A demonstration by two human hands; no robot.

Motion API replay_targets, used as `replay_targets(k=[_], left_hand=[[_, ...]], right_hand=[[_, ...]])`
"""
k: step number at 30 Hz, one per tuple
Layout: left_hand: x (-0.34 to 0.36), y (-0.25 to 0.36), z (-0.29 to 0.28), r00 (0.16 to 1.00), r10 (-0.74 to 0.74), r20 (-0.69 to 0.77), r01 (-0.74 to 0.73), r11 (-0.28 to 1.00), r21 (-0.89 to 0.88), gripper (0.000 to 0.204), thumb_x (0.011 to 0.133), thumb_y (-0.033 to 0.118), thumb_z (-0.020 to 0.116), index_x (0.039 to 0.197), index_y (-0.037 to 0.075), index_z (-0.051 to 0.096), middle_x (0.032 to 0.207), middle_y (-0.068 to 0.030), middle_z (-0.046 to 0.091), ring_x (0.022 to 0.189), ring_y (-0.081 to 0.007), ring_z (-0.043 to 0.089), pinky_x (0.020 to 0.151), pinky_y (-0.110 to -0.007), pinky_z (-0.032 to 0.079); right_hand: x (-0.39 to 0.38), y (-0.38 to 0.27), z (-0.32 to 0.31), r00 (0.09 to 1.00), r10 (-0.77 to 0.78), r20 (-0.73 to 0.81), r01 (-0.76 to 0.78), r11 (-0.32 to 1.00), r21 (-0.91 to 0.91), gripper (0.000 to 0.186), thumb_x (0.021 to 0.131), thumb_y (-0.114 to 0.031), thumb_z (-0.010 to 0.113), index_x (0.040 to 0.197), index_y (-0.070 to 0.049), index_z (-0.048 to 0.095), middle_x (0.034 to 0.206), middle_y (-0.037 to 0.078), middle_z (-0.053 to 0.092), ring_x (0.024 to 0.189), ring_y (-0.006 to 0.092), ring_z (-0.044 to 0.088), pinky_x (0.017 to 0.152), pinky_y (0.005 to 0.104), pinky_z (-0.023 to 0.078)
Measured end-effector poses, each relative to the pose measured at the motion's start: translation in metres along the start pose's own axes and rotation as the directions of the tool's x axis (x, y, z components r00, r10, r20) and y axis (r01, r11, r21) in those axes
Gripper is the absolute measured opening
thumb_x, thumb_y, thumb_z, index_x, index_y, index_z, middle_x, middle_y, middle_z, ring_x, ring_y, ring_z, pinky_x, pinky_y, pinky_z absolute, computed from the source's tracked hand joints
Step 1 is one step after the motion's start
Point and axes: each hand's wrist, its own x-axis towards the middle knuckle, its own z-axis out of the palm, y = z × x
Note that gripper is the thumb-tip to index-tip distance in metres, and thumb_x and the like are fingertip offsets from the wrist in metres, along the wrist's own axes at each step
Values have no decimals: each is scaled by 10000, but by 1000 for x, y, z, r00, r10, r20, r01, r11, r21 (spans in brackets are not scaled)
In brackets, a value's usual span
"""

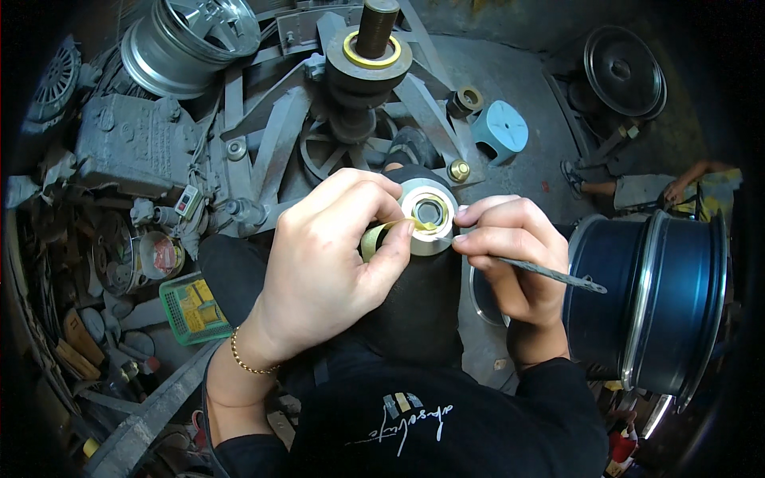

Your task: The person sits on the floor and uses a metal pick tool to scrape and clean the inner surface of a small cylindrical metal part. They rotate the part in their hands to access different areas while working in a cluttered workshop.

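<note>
A small round metal part [412,193] with a pale ring face and a dark centre opening rests against my dark-trousered knee. Yellow tape lines its inner ring. My left hand [319,259] pinches a strip of yellow tape [371,242] between thumb and forefinger at the part's near left edge; the strip curls back under the fingers. In my right hand [518,239] is a thin craft knife [550,273], held like a pen. Its tip meets the near right side of the ring, and the slim handle points out to the right. The left fingers partly cover the ring.
Ahead stands a steel frame with a threaded spindle [374,36]. Blue wheel rims [606,295] stack at right, near a light-blue stool [502,131]. A green basket [171,307] and a silver wheel [163,56] sit at left. Another person's arm [692,177] shows at far right.
</note>
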Motion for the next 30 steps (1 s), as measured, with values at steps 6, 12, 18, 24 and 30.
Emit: replay_targets(k=[6,12,18,24,30], left_hand=[[5,0,-5,999,32,36,-32,999,5,85,806,-8,734,848,-25,662,951,-149,712,805,-254,700,721,-322,536],[7,0,-4,998,34,48,-36,999,32,97,804,-8,733,844,-23,646,934,-157,704,810,-284,700,725,-340,540],[9,4,-6,996,-7,88,-1,995,95,99,801,-8,732,837,-26,642,919,-160,700,802,-295,700,709,-348,540],[12,4,-7,994,-7,107,-7,991,131,100,789,-15,728,820,-31,634,890,-160,698,789,-291,699,695,-345,536],[11,6,-7,995,-12,102,1,995,102,109,780,-20,724,806,-31,618,899,-161,694,790,-284,697,696,-340,536]], right_hand=[[-5,-10,18,996,-17,-90,6,993,-121,269,775,-22,812,1039,-33,765,962,113,670,949,288,688,832,380,568],[-9,-7,27,987,-84,-136,53,976,-213,319,719,2,844,1025,-30,763,937,96,667,928,290,690,820,391,581],[-10,-9,31,984,-97,-147,54,961,-272,319,719,25,839,1024,-29,761,933,104,659,929,288,690,824,388,585],[-13,-9,26,988,-18,-154,-5,988,-153,284,780,36,800,1055,-19,755,970,116,675,984,288,699,851,388,582],[-13,-8,26,989,-38,-144,13,985,-169,286,778,29,806,1055,-23,761,980,110,681,994,283,699,863,395,581]])
